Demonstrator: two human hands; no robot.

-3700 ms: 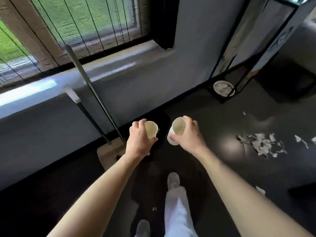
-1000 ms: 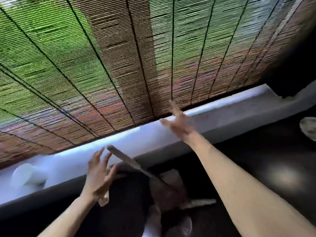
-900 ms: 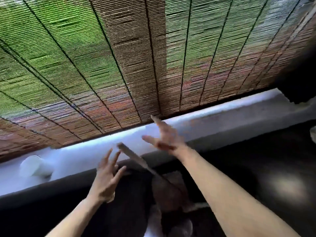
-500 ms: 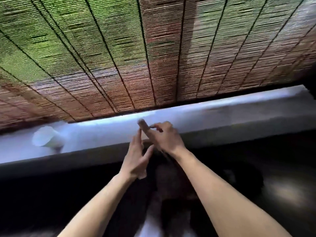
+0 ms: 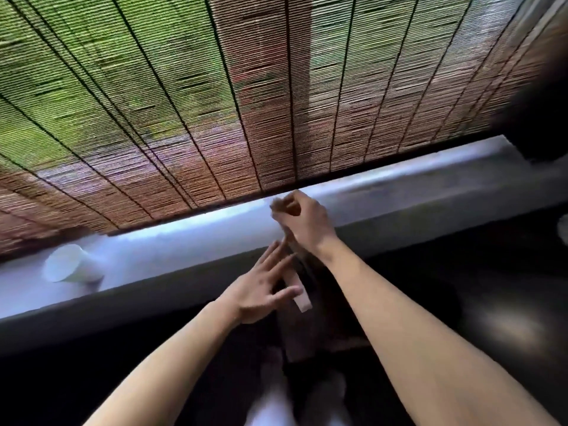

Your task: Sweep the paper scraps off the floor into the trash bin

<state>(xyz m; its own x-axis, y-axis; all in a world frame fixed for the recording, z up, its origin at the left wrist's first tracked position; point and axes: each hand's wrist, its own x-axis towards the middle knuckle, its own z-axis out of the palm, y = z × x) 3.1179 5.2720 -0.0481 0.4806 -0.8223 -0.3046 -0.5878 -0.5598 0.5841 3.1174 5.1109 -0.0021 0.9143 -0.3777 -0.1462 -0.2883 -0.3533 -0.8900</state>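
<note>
Clutching what seems a handle (image 5: 293, 253), right grip (image 5: 302, 222); left grip (image 5: 258, 290) spread; sill (image 5: 184, 241) cup (image 5: 72, 267) tipped.

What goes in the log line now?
right hand: grips long handle | left hand: open beside short handle | cup: on sill

One wide-angle view from the person's head, facing forward and slightly down at a window, close up. The woven blind (image 5: 276, 87) fills the far upper half, and the sill (image 5: 184, 241) crosses the middle. Both forearms enter from the near edge. At centre are the left hand (image 5: 261, 290) and the right hand (image 5: 304, 222), which grips a handle (image 5: 276, 206).
</note>
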